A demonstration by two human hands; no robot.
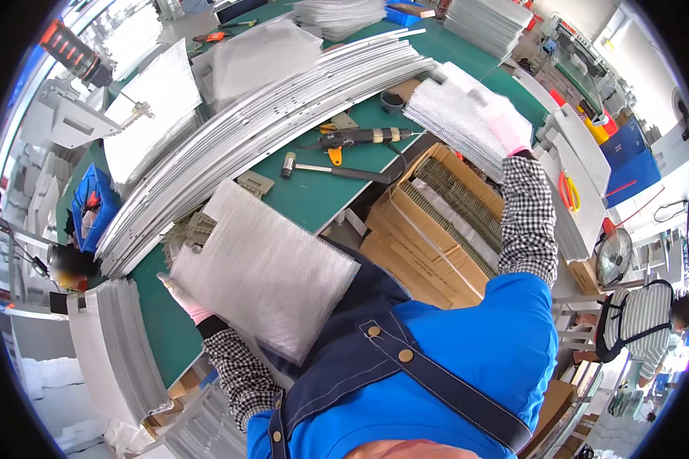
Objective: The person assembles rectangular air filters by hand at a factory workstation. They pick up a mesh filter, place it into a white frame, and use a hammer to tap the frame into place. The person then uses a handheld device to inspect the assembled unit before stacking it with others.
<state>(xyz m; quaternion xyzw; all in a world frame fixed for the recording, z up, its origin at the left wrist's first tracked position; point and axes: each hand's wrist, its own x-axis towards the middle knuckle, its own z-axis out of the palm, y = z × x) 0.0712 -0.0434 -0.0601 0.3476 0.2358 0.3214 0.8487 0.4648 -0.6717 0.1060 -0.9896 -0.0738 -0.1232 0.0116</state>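
We see two main risks. First, the left mesh [272,268] could tip or slide: the left hand [186,300] is at one side only, and most of the sheet spreads away to its right, reaching over the apron [352,344]. An uneven hold there could bend the thin sheet, and its notched end could snag on the grey parts [195,229] just beyond the fingers. Second, the right mesh [455,115] could skid or catch, since the right hand [504,126] is near one end; a sideways push could knock the cup [392,102] past the far end, or drag an edge over the box [383,218] on the near side.

Grip: the left hand sits at the left mesh's outer edge, partly covered by it; we can't tell if the fingers are closed on it or just propping it. The right hand lies over the right mesh, fingers toward its middle; pinch or flat press, we can't tell.

Position: left mesh is right of the left hand, broad face up. Right mesh is under the right hand and runs out to its left. Hammer [329,170] and driver [360,138] lie between the hands, touched by neither.
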